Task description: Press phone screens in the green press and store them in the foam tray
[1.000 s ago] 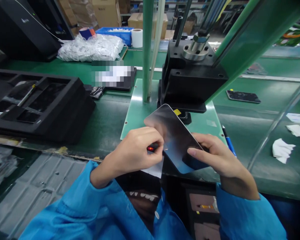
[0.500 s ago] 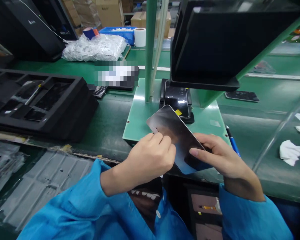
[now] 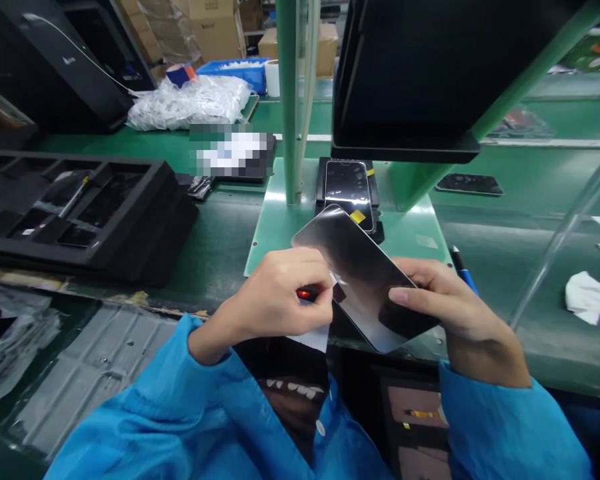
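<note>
My right hand (image 3: 425,293) grips the lower right edge of a glossy dark phone screen (image 3: 363,273), thumb on its face. The screen is tilted, its upper corner overlapping the view of the fixture. My left hand (image 3: 290,293) is closed in a pinch at the screen's left edge. A small pale bit shows at its fingertips, too small to name. A white sheet (image 3: 313,338) appears just below this hand; I cannot tell whether the hand holds it. Behind, a phone (image 3: 347,190) with yellow tabs lies in a black holder on the green fixture base (image 3: 275,227).
A black foam tray (image 3: 165,200) with phone parts stands at left. A dark monitor-like box (image 3: 410,80) overhangs the fixture. Another phone (image 3: 470,184), a blue pen (image 3: 464,270) and crumpled white cloth (image 3: 590,297) lie at right. Bubble-wrapped bags (image 3: 190,103) sit behind.
My left hand has moved left and slightly up, off the screen's face to its edge, uncovering more of the white sheet. My right hand keeps its grip on the screen.
</note>
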Available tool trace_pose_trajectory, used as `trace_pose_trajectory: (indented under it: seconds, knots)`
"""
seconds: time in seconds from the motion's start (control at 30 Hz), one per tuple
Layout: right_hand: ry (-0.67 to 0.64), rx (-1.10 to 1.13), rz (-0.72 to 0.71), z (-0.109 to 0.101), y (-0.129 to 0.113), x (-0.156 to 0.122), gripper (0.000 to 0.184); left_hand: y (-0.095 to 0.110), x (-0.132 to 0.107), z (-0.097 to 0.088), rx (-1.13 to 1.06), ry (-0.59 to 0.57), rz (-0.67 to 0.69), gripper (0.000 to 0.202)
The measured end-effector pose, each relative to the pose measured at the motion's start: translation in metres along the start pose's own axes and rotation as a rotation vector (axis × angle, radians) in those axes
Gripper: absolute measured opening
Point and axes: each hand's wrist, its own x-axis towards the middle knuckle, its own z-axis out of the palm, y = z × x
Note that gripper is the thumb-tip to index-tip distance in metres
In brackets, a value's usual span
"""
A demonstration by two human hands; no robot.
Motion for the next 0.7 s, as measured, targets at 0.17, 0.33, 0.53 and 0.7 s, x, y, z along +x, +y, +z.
trace_pose_trajectory:
  seconds: [0.17,0.33,0.53,0.7]
  knots:
    - [-0.025,0.02,-0.028,0.0,0.0,0.001,0.028,-0.003,0.003,-0.008,-0.182,-0.038,-0.137,0.016]
    - [-0.064,0.019,-0.065,-0.001,0.0,0.001,0.024,-0.01,0.004,-0.014,-0.411,-0.055,-0.242,0.016]
    - [-0.054,-0.03,-0.078,-0.005,0.006,-0.001,0.025,-0.03,0.001,-0.017,-0.79,0.006,-0.311,0.02]
    - [-0.058,-0.047,-0.08,-0.005,0.009,0.0,0.029,-0.037,-0.003,-0.015,-1.099,0.087,-0.341,0.026]
